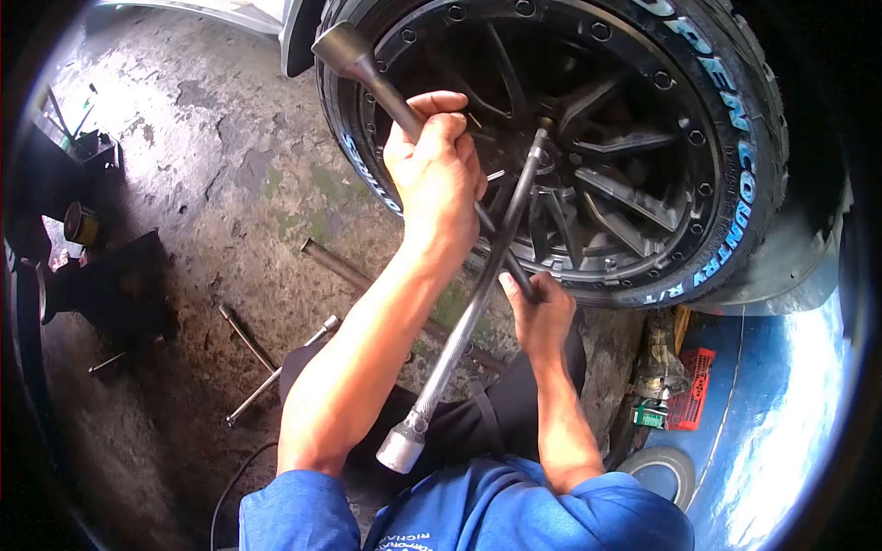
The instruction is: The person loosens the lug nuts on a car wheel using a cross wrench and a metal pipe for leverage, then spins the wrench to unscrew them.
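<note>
A cross-shaped lug wrench (501, 253) reaches from over my lap to the hub area of a black alloy wheel (634, 197). Its far tip meets the wheel near the centre; the exact contact is too small to make out. My left hand (436, 170) is wrapped round the upper dark arm of the wrench, below its wide socket end. Lower down, my right hand (544, 317) grips the opposite end of that same bar, close under the tyre (749, 165). The silver socket end of the other bar points back toward my body.
On the stained concrete floor (230, 138) lie a long metal pipe (340, 266) and a smaller silver cross wrench (276, 381). Dark equipment (110, 285) stands at left. A red crate (691, 390) and a green box (650, 416) sit right, beside a blue glossy surface (781, 413).
</note>
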Available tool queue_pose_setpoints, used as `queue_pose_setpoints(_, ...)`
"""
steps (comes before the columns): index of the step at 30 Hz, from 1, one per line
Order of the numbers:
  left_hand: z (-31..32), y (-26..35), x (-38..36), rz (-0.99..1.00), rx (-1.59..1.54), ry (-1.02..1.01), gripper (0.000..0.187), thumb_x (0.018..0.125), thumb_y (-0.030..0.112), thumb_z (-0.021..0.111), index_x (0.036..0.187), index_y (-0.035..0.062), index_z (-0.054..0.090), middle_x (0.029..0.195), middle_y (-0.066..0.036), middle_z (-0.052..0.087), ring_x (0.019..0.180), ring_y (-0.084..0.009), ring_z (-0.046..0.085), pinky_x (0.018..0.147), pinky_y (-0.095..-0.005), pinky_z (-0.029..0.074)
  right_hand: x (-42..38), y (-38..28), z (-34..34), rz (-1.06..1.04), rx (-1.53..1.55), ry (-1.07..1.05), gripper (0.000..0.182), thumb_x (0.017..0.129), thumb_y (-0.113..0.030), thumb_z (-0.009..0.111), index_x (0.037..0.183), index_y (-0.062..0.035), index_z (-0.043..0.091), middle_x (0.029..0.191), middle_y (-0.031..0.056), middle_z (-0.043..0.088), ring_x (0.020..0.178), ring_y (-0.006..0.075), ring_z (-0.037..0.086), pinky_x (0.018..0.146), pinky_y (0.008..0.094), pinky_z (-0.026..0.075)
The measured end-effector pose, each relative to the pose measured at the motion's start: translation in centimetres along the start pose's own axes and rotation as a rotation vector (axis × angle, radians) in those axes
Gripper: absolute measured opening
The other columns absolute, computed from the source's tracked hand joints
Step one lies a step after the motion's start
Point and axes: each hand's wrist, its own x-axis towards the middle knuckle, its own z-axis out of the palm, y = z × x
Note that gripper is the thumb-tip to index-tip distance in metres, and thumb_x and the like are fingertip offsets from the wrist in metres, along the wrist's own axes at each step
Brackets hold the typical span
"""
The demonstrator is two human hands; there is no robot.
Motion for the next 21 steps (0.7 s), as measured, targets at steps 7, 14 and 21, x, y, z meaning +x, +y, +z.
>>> queue_pose_setpoints(7, 0.3, 1.3, 2.3, 0.144, 0.201, 0.105, 0.015, 0.084, 0.008, 0.051, 0.098, 0.0054, 0.058, 0.055, 0.0, 0.039, 0.04, -0.0112, 0.037, 0.037, -0.0264, 0.032, 1.4, -3.0, 1.7, 0.093, -0.104, -0.104, 0.035, 0.082, -0.035, 0.073, 0.074, -0.0031, 0.06, 0.06, 0.0135, 0.058, 0.052, 0.0306, 0.059, 0.052, 0.0376, 0.045)
queue_pose_setpoints(14, -0.6, -0.2, 0.7, -0.011, 0.171, -0.046, 0.047, 0.082, 0.009, 0.061, 0.125, 0.0041, 0.043, 0.079, -0.006, 0.057, 0.066, -0.0161, 0.058, 0.057, -0.0311, 0.05, 0.6, -0.7, 0.5, 0.052, -0.048, 0.057, 0.038, 0.075, -0.033, 0.081, 0.071, -0.0033, 0.058, 0.057, 0.0086, 0.058, 0.052, 0.0198, 0.055, 0.051, 0.0324, 0.044)
queue_pose_setpoints(21, -3.3, 3.3, -2.5, -0.396, 0.807, -0.235, 0.043, 0.081, 0.023, 0.065, 0.116, 0.0043, 0.051, 0.096, -0.008, 0.063, 0.079, -0.0166, 0.064, 0.064, -0.0337, 0.053, 0.9, -0.7, 1.1, 0.026, 0.011, -0.087, 0.04, 0.077, -0.042, 0.075, 0.075, -0.0058, 0.059, 0.062, 0.0089, 0.06, 0.057, 0.0282, 0.059, 0.055, 0.0367, 0.045)
